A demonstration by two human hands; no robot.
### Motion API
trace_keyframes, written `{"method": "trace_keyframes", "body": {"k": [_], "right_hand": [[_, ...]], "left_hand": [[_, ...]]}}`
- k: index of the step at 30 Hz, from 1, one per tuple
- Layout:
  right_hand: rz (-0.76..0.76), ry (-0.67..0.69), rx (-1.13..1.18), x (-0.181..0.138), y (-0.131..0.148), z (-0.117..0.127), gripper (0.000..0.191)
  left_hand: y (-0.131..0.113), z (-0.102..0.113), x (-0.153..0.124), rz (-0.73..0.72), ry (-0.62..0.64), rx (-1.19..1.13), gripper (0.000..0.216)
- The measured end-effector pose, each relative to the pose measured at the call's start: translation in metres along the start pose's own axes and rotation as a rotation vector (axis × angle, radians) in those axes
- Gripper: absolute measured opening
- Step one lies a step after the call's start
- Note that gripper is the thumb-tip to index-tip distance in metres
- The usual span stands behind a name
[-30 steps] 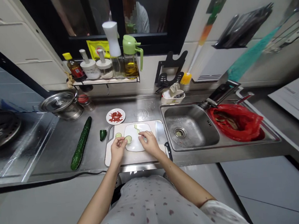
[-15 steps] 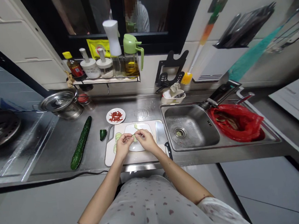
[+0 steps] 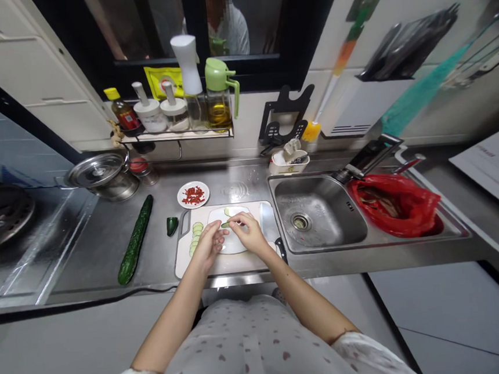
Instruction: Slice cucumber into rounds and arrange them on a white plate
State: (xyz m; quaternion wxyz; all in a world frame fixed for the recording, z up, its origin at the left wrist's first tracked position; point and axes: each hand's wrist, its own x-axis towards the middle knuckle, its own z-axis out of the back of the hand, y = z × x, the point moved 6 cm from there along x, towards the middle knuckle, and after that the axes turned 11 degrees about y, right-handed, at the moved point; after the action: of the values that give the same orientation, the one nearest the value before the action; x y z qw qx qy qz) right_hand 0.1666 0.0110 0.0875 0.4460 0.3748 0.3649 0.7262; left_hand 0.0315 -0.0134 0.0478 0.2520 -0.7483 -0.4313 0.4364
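Note:
A white cutting board [image 3: 221, 264] lies on the steel counter with a small white plate [image 3: 232, 245] on it. My left hand [image 3: 209, 244] and my right hand [image 3: 248, 233] meet over the plate, fingertips pinched on a cucumber slice [image 3: 225, 225]. A row of cucumber slices [image 3: 195, 237] lies on the board left of my left hand. Another slice [image 3: 228, 211] sits at the plate's far edge. A cleaver [image 3: 270, 223] rests on the board's right side, partly hidden by my right hand.
A whole cucumber [image 3: 136, 239] and a cut cucumber end [image 3: 172, 224] lie left of the board. A saucer of chopped red chilli [image 3: 193, 194] sits behind it. The sink [image 3: 317, 213] is to the right, beside a red bag [image 3: 393, 203]. A lidded pot [image 3: 102, 175] stands far left.
My left hand moved right off the slices to join my right hand over the plate. The row of slices on the board is now uncovered.

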Motion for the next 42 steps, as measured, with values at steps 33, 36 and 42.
{"method": "trace_keyframes", "body": {"k": [33,36,42], "right_hand": [[-0.270,-0.051,0.353,0.004,-0.031,-0.009,0.017],[-0.315,-0.028,0.416,0.004,-0.036,-0.011,0.016],[-0.372,0.023,0.376,0.008,-0.054,-0.013,0.016]], "left_hand": [[-0.016,-0.005,0.013,-0.406,-0.099,0.218,0.046],[-0.014,-0.003,0.017,-0.429,-0.100,0.233,0.042],[-0.012,0.005,0.032,-0.469,-0.126,0.339,0.036]]}}
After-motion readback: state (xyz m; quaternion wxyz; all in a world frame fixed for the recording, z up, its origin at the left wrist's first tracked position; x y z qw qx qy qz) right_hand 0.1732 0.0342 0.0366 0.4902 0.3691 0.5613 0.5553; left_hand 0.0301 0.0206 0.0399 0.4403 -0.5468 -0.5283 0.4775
